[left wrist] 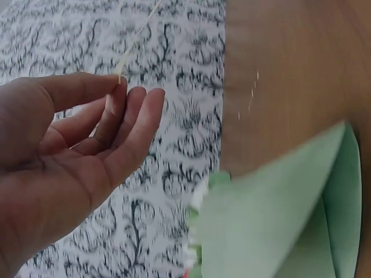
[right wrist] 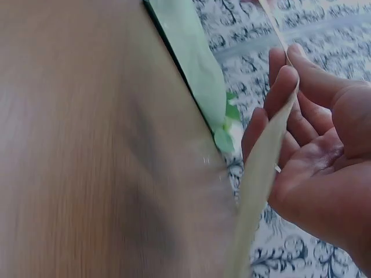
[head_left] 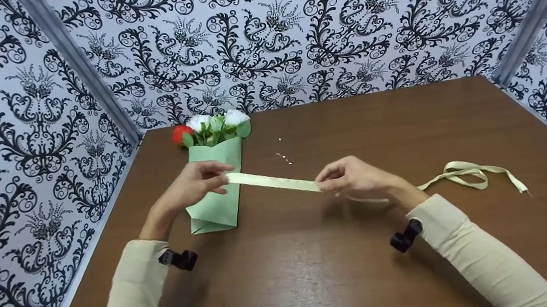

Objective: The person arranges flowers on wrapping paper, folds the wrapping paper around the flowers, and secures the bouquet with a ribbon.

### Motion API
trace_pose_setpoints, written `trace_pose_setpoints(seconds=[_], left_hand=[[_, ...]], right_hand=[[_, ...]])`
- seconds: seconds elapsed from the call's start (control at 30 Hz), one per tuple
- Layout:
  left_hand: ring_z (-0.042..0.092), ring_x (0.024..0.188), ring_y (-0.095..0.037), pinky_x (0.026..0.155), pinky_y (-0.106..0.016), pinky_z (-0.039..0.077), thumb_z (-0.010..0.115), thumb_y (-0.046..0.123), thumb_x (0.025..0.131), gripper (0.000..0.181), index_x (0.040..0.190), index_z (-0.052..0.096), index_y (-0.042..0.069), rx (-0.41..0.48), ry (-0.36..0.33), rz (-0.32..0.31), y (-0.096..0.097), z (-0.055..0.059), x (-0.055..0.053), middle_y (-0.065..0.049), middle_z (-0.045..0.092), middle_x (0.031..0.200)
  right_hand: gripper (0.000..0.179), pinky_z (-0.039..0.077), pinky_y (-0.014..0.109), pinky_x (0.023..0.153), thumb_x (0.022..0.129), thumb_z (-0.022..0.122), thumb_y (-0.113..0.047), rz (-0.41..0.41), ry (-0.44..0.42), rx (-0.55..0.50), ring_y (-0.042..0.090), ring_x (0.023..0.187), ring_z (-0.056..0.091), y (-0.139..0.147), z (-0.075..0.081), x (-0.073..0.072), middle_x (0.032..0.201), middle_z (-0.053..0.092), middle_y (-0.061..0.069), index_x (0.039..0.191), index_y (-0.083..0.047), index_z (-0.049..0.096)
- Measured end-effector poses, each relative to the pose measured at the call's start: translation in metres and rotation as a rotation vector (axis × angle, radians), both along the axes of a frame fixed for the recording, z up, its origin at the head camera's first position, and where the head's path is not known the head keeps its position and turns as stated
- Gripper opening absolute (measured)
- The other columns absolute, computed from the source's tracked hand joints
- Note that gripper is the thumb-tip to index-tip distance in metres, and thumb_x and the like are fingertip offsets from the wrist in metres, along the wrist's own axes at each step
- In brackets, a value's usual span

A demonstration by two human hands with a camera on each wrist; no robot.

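A pale yellow-green ribbon (head_left: pixel 275 181) stretches taut between both hands above the table. My left hand (head_left: pixel 193 183) pinches its end between thumb and forefinger, as the left wrist view also shows; the other fingers are loosely bent. My right hand (head_left: pixel 352 179) pinches the ribbon farther along, and in the right wrist view the loose ribbon (right wrist: pixel 258 174) hangs down past the palm. Its tail (head_left: pixel 467 173) lies looped on the table at the right. Behind the left hand lies a bouquet in green wrapping paper (head_left: pixel 216 201), with white flowers (head_left: pixel 236 117) and a red flower (head_left: pixel 181 133) at its far end.
The brown table (head_left: pixel 300 257) meets patterned wallpaper panels (head_left: pixel 275 38) at the back and sides. Several small white scraps (head_left: pixel 283 158) lie on the table beyond the ribbon. A black wrist camera (head_left: pixel 179 259) sits on the left sleeve, another (head_left: pixel 406 235) on the right.
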State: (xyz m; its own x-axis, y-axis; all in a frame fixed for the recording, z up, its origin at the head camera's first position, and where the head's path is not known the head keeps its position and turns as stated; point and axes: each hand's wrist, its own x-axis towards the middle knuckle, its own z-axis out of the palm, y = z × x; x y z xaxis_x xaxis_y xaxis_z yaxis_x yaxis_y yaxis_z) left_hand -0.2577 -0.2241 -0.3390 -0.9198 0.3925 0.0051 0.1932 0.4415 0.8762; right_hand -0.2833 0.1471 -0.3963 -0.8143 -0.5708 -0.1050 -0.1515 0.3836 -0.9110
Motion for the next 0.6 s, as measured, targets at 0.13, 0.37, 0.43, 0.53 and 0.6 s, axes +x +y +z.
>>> trace_pose_setpoints(seconds=[0.13, 0.37, 0.43, 0.53, 0.6], left_hand=[[0.066, 0.081, -0.002, 0.077, -0.026, 0.061, 0.057, -0.003, 0.097, 0.034, 0.128, 0.058, -0.017, -0.037, 0.003, 0.088, -0.024, -0.003, 0.001, -0.035, 0.065, 0.118], [0.063, 0.077, -0.008, 0.068, -0.021, 0.056, 0.059, 0.001, 0.096, 0.031, 0.123, 0.064, -0.014, -0.227, 0.026, 0.202, -0.067, -0.016, 0.010, -0.031, 0.069, 0.108], [0.060, 0.075, -0.008, 0.065, -0.022, 0.051, 0.061, 0.003, 0.095, 0.027, 0.116, 0.068, -0.013, -0.309, 0.061, 0.224, -0.077, -0.020, 0.015, -0.026, 0.072, 0.102], [0.057, 0.070, -0.010, 0.060, -0.023, 0.047, 0.062, 0.003, 0.093, 0.024, 0.110, 0.071, -0.012, -0.381, 0.068, 0.261, -0.092, -0.023, 0.022, -0.018, 0.072, 0.087], [0.057, 0.066, -0.011, 0.056, -0.023, 0.047, 0.062, 0.001, 0.092, 0.024, 0.108, 0.070, -0.015, -0.394, 0.050, 0.282, -0.102, -0.024, 0.027, -0.016, 0.071, 0.081]], right_hand=[[0.030, 0.049, 0.021, 0.060, 0.087, 0.079, -0.023, -0.005, -0.026, 0.047, 0.008, 0.068, 0.059, 0.020, -0.002, -0.004, 0.091, 0.073, 0.010, 0.112, -0.008, 0.075], [0.032, 0.051, 0.021, 0.062, 0.089, 0.077, -0.018, 0.033, -0.028, 0.098, 0.007, 0.065, 0.063, 0.050, -0.014, -0.014, 0.084, 0.073, 0.007, 0.115, 0.000, 0.073], [0.033, 0.052, 0.022, 0.063, 0.088, 0.077, -0.018, 0.025, -0.041, 0.112, 0.007, 0.065, 0.062, 0.056, -0.017, -0.015, 0.080, 0.072, 0.003, 0.113, 0.002, 0.073], [0.032, 0.054, 0.023, 0.066, 0.088, 0.078, -0.020, -0.010, -0.068, 0.139, 0.008, 0.067, 0.063, 0.066, -0.022, -0.015, 0.078, 0.072, -0.002, 0.109, 0.003, 0.074], [0.031, 0.054, 0.024, 0.067, 0.087, 0.079, -0.022, -0.028, -0.058, 0.178, 0.008, 0.068, 0.062, 0.074, -0.022, -0.014, 0.077, 0.072, -0.003, 0.106, 0.002, 0.075]])
